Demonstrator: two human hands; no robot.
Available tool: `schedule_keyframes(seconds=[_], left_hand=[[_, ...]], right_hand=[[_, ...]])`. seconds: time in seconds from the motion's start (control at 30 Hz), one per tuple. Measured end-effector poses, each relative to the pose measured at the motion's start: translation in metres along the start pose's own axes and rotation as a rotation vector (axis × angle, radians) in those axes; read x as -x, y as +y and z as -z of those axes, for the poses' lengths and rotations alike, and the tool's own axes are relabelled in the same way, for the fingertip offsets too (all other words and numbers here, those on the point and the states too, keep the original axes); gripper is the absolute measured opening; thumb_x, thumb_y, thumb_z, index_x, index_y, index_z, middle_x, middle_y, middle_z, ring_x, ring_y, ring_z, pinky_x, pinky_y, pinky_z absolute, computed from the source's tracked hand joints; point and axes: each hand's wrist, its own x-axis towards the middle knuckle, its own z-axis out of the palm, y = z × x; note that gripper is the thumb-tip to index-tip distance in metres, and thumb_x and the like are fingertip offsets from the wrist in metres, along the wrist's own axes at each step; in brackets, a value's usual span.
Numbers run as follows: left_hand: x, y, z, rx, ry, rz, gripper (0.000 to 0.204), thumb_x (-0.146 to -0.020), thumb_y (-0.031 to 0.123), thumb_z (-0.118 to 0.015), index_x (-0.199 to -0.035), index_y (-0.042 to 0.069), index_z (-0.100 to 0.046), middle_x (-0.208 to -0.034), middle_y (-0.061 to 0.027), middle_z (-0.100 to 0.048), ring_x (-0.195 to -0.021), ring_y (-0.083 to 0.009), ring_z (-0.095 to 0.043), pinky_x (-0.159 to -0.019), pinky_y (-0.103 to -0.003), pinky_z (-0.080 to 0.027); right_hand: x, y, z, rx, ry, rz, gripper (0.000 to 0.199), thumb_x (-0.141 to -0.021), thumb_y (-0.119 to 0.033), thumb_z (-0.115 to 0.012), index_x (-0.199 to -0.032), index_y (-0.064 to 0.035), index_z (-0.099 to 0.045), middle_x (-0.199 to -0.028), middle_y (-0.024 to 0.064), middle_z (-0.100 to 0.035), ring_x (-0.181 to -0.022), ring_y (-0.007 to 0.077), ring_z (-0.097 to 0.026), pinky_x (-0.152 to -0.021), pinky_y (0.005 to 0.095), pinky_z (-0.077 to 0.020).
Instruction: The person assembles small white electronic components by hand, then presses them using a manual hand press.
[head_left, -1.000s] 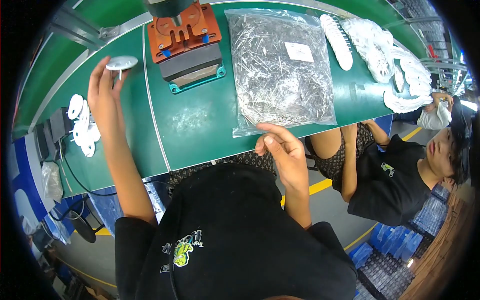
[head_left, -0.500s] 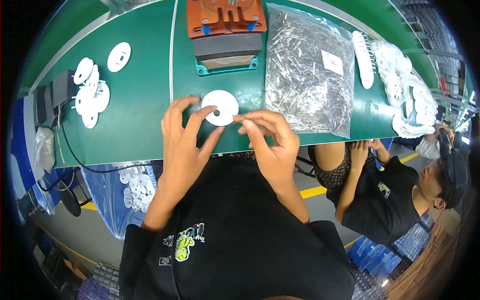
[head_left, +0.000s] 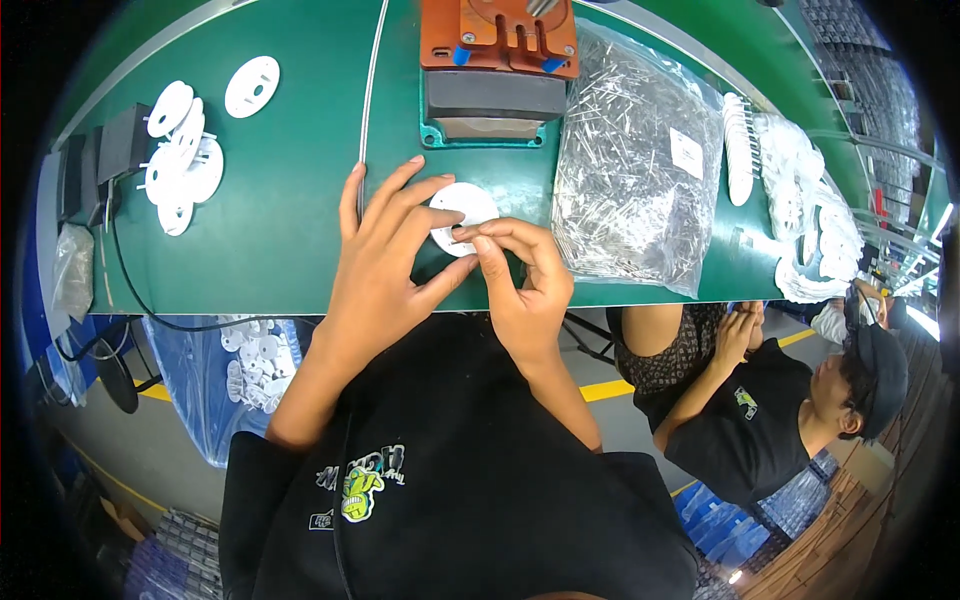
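Observation:
On the green table a round white disc (head_left: pixel 476 203) with small holes lies flat between my hands. My left hand (head_left: pixel 385 235) steadies it, thumb at its near edge and index finger over its top; the other fingers are spread. My right hand (head_left: pixel 525 275) has thumb and index finger pinched together over the disc, close to its hole. Whatever is in that pinch is too small and covered to make out. Beyond the disc stands an orange fixture block (head_left: pixel 500 40) on a black base. A clear bag (head_left: pixel 635 170) full of thin metal pins lies to the right.
A pile of white discs with pins (head_left: pixel 180 165) and a single white disc (head_left: pixel 252 87) are at the left, near a black box (head_left: pixel 124 142) with a cable. More discs (head_left: pixel 738 150) line the right. A seated person (head_left: pixel 755 420) works there. A blue bag (head_left: pixel 195 385) hangs below the table.
My right hand's pinched fingers have moved from the disc's right edge onto it, near the hole. The view has shifted slightly. My left hand still steadies the disc.

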Motion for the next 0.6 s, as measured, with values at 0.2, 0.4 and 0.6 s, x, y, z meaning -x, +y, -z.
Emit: schedule_keyframes(seconds=[0.2, 0.4, 0.6], left_hand=[[0.0015, -0.0012, -0.0019, 0.001, 0.007, -0.007, 0.032, -0.078, 0.022, -0.078, -0.103, 0.009, -0.063, -0.127, -0.0070, -0.060, -0.134, -0.0290, -0.046, -0.115, -0.058, -0.015], [-0.0001, 0.0009, -0.0020, -0.036, -0.009, 0.003, 0.032, -0.076, 0.021, -0.078, -0.103, 0.010, -0.064, -0.127, -0.0068, -0.060, -0.134, -0.0300, -0.046, -0.116, -0.058, -0.016], [-0.0036, 0.0002, -0.0035, -0.057, -0.003, -0.008, 0.033, -0.075, 0.018, -0.078, -0.104, 0.010, -0.064, -0.128, -0.0068, -0.059, -0.134, -0.0304, -0.046, -0.116, -0.057, -0.016]], right_hand=[[-0.0054, 0.0013, 0.0032, 0.268, -0.047, 0.252, 0.012, -0.087, 0.004, -0.067, -0.098, 0.0019, -0.065, -0.092, 0.0115, -0.071, -0.081, 0.0220, -0.067, -0.069, 0.0299, -0.0534], [-0.0026, 0.0063, -0.0005, 0.091, 0.004, 0.141, 0.013, -0.085, 0.004, -0.068, -0.098, 0.0022, -0.066, -0.091, 0.0125, -0.070, -0.080, 0.0233, -0.068, -0.068, 0.0310, -0.0546], [-0.0057, 0.0084, -0.0010, 0.058, 0.011, 0.128, 0.015, -0.084, 0.003, -0.070, -0.098, 0.0018, -0.066, -0.090, 0.0130, -0.069, -0.079, 0.0254, -0.067, -0.070, 0.0333, -0.0546]])
